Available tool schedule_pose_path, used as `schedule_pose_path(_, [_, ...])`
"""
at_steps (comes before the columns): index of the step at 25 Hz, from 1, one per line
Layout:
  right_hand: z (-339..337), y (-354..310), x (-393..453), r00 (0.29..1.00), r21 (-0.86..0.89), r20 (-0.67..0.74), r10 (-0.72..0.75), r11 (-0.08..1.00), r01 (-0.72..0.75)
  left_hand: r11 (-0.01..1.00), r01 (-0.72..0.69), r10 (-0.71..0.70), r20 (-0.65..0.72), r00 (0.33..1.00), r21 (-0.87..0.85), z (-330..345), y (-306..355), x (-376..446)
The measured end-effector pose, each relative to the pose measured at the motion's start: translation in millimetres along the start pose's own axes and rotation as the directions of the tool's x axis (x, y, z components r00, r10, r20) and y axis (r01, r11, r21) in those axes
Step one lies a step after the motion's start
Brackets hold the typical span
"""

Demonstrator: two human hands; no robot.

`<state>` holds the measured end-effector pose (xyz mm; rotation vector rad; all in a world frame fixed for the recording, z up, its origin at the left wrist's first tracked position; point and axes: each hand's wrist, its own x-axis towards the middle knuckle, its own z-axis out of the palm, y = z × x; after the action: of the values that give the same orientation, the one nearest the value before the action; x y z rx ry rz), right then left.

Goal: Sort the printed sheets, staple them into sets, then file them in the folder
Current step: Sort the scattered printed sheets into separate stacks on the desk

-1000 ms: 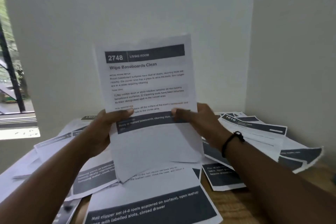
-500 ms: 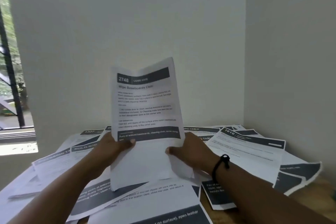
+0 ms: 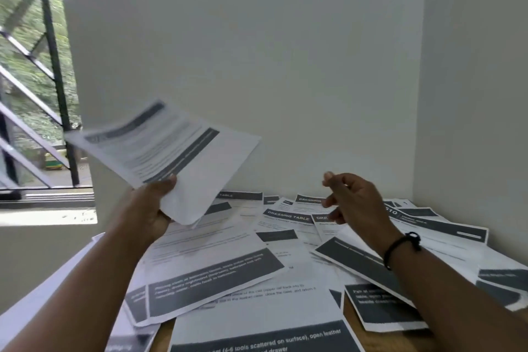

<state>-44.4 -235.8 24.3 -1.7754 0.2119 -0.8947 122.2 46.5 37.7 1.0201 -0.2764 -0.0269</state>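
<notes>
At ten o'clock, left hand (image 3: 148, 208) alone now pinches the sheet (image 3: 168, 148); right hand (image 3: 351, 200) has let go, fingers loosely spread, sorting continues.

**Left hand's got the grip, right is free**

My left hand (image 3: 148, 208) is raised on the left side, thumb clamped on top and fingers curled underneath what it's pinching. Forearm runs up from the bottom-left corner. My right hand (image 3: 353, 198) hovers on the right holding nothing, fingers loosely curled, black band on the wrist.
</notes>
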Motion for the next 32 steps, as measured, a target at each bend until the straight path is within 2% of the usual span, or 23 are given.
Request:
schedule_pose_path(4, [-7,23,11,1.000,-0.244,0.004,0.017,0.970,-0.015,0.991,0.100,-0.112,-0.148,0.983,-0.089,-28,-11,31])
schedule_pose_path(7, [-6,32,11,0.997,-0.420,0.064,0.040,0.908,-0.010,0.992,0.045,-0.078,-0.288,0.954,-0.120,-34,-14,36])
schedule_pose_path(9, [-5,32,9,0.991,-0.521,0.119,0.060,0.854,0.011,0.991,-0.005,-0.051,-0.411,0.910,-0.133,-41,-12,39])
schedule_pose_path(11, [1,30,2,0.979,-0.652,0.198,0.054,0.753,0.090,0.991,-0.015,-0.044,-0.444,0.895,-0.130,-47,-7,38])
schedule_pose_path(13, [13,24,-11,0.949,-0.752,0.315,-0.006,0.609,0.253,0.986,-0.032,-0.043,-0.439,0.897,-0.162,-49,-1,36])
schedule_pose_path(15, [33,11,-32,0.876,-0.720,0.475,-0.081,0.537,0.440,0.981,-0.045,-0.047,-0.451,0.891,-0.191,-49,6,30])
schedule_pose_path(17, [54,-2,-54,0.779,-0.627,0.621,-0.080,0.545,0.556,0.973,-0.042,-0.067,-0.457,0.887,-0.225,-48,11,21])
schedule_pose_path(20, [74,-10,-74,0.678,-0.534,0.735,0.002,0.618,0.577,0.928,-0.045,-0.141,-0.464,0.875,-0.369,-54,18,13])
schedule_pose_path(22, [76,-8,-77,0.669,-0.521,0.743,0.026,0.649,0.554,0.911,-0.043,-0.161,-0.452,0.878,-0.410,-58,20,12])
schedule_pose_path(25, [71,-3,-78,0.663,-0.528,0.746,0.064,0.664,0.529,0.950,-0.017,-0.127,-0.435,0.891,-0.312,-59,15,12])
schedule_pose_path(27, [71,-4,-77,0.641,-0.535,0.763,0.081,0.636,0.557,0.959,-0.033,-0.094,-0.424,0.901,-0.283,-57,14,12])
schedule_pose_path(28, [72,-3,-75,0.646,-0.548,0.761,0.056,0.588,0.595,0.962,-0.042,-0.086,-0.446,0.891,-0.269,-56,15,14])
schedule_pose_path(30, [72,-1,-66,0.722,-0.593,0.674,-0.160,0.465,0.657,0.971,-0.063,-0.066,-0.515,0.855,-0.229,-54,20,12])
schedule_pose_path(32, [69,-5,-60,0.787,-0.679,0.520,-0.333,0.398,0.617,0.981,-0.074,-0.031,-0.531,0.847,-0.177,-53,27,9])
